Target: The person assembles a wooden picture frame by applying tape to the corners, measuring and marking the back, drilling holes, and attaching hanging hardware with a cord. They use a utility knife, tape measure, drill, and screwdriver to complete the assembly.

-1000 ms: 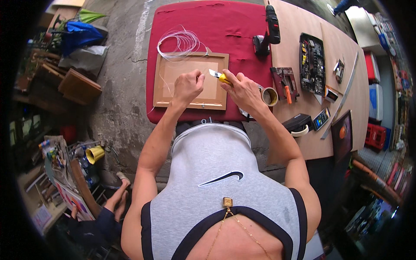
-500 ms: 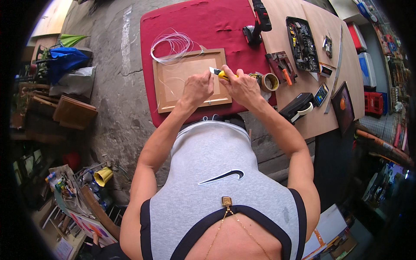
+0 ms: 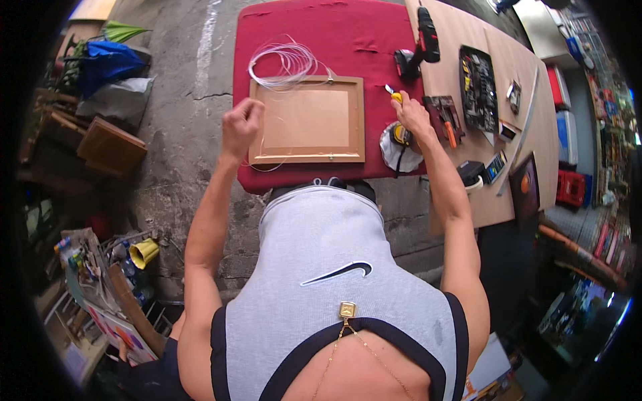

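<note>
A wooden picture frame lies back side up on the red padded surface. A coil of thin clear line rests over its far left corner, and a loose strand curves by its near left corner. Just off the frame's left edge, my left hand is closed in a fist; whatever it may hold is too fine to make out. To the right of the frame, my right hand grips a yellow utility knife, its blade pointing away from me. Below that hand sits a yellow and black tape measure.
A cordless drill stands at the far right of the red cover. On the wooden tabletop are a bit case, a dark red tool with an orange handle, a phone and a long metal ruler. Wooden boards lean at left.
My hands have moved apart from over the frame. The left went to its left side, still closed; the right carried the utility knife to the right, above the tape measure.
</note>
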`<state>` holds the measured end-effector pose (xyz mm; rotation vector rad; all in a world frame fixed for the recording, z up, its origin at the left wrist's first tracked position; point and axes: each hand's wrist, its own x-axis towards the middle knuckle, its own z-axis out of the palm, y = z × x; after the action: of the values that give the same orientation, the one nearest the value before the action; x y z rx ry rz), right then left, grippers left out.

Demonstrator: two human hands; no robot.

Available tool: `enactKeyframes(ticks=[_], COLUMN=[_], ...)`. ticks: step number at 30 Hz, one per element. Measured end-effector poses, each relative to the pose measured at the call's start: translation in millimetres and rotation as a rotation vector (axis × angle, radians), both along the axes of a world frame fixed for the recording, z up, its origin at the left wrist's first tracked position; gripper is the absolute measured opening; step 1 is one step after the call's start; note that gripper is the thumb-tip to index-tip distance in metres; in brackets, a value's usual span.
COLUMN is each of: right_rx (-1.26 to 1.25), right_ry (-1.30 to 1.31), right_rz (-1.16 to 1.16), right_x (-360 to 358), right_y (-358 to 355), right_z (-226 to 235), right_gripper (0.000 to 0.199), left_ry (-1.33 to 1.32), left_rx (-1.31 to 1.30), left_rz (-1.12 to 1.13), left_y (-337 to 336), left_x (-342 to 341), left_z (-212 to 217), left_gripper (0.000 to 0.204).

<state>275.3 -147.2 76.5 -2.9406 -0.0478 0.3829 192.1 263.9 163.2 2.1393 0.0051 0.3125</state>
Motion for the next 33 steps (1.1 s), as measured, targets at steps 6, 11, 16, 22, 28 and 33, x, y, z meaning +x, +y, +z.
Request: enactKeyframes(ticks=[6,11,16,22,28,33], right_rx=[-0.020,-0.068,0.365,0.356,0.281,0.486], right_ry=[-0.001,-0.320,-0.328,-0.344,-0.163,-0.062], right_rz=[-0.150,0.114,0.518,0.828,0.765,0.519], right_x=[25,51,75,99,114,123], right_y=[-14,28,147,268,326,347], right_z=[-70,-66,-53,-79,-86,-95], right_gripper=[0.050,0.052,0.061,0.074,0.044,0.022], left_ry=[-0.229,-0.347,-0.382,-0.299,0.431,0.773], left_rx=[-0.102,-0.224,-0.149,0.075,0.070,0.294], left_rz=[0.332,0.319,0.744,1.269,1.372,1.526], left_y=[97,112,90,90,105,82], left_x=[50,14,-92,-261,-394,-517], left_z=[57,134,207,188,75,42], left_gripper=[0.022,0.022,0.023,0.025,0.015,0.020])
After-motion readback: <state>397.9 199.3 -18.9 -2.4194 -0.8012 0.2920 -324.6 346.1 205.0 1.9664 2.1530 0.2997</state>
